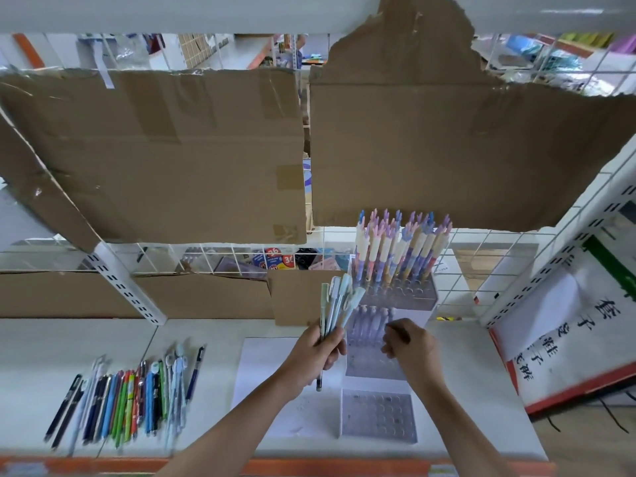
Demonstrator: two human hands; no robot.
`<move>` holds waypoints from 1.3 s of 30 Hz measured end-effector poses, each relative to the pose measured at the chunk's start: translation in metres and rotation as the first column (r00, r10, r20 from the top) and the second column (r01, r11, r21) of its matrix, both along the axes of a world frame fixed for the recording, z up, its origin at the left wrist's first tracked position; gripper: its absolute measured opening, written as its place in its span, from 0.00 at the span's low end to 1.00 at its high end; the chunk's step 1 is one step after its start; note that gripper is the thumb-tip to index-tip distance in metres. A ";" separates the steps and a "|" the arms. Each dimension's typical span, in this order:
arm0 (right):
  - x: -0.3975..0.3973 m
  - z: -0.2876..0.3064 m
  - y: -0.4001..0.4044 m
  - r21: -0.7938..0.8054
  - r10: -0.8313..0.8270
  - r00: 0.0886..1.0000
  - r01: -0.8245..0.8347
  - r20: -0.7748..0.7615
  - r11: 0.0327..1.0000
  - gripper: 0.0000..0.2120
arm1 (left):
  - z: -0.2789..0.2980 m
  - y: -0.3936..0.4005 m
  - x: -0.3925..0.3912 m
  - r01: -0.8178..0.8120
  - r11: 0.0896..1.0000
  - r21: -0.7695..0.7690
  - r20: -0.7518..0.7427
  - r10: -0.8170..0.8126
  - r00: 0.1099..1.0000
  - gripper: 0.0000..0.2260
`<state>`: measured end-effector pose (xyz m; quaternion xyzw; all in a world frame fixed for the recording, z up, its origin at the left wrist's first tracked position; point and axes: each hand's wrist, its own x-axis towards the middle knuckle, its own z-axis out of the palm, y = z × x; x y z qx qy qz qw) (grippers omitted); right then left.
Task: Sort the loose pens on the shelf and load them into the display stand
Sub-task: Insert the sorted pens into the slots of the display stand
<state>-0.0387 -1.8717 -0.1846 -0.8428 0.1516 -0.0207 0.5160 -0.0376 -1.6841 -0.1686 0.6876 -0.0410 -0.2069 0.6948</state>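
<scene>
The bundle of pens [339, 306] stands nearly upright, caps up, gripped by the left hand [318, 352] just left of the display stand [385, 325]. The right hand [409, 342], fingers loosely curled and seemingly empty, hovers nearer, over the stand's middle tier. More loose pens [130, 401] lie on the shelf [41, 346], well left.

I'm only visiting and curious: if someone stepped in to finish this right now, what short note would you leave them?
Left hand: grips a bundle of pale pens, caps up.
Right hand: fingers curled at the middle tier of the display stand; whether it holds a pen I cannot tell.
Done: back tier filled with pastel pens; a few pens stand in the middle tier.
Left: front tier holes bare; a row of mixed loose pens lies on the shelf, left of the stand.
</scene>
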 end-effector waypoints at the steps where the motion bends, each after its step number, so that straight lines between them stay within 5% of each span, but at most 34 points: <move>1: -0.002 0.009 0.005 0.030 0.047 0.999 -0.047 0.014 0.998 0.09 | 0.000 -0.004 0.000 0.009 1.000 0.005 0.004 -0.009 1.000 0.07; 11: -0.012 0.040 0.008 0.139 0.197 0.980 -0.195 0.000 0.971 0.13 | 0.009 -0.035 -0.003 0.137 0.990 0.026 0.072 -0.138 0.988 0.12; 15: -0.006 0.044 -0.009 0.134 0.123 0.992 -0.127 0.040 0.983 0.13 | -0.001 -0.033 0.002 0.032 0.989 0.144 0.079 -0.044 0.996 0.10; 21: 0.004 0.038 -0.035 -0.121 0.030 0.994 -0.018 0.102 0.992 0.06 | 0.001 -0.013 0.006 -0.087 0.962 0.260 0.136 0.053 0.989 0.10; 29: 0.021 0.004 -0.027 -0.134 0.000 1.000 0.000 0.005 0.991 0.09 | 0.004 -0.011 -0.007 -0.067 0.991 0.120 0.027 0.065 0.998 0.15; 39: 0.025 -0.007 -0.017 -0.434 0.050 0.992 0.006 0.118 0.901 0.08 | 0.008 -0.006 -0.013 -0.064 0.997 -0.038 -0.081 0.061 0.995 0.10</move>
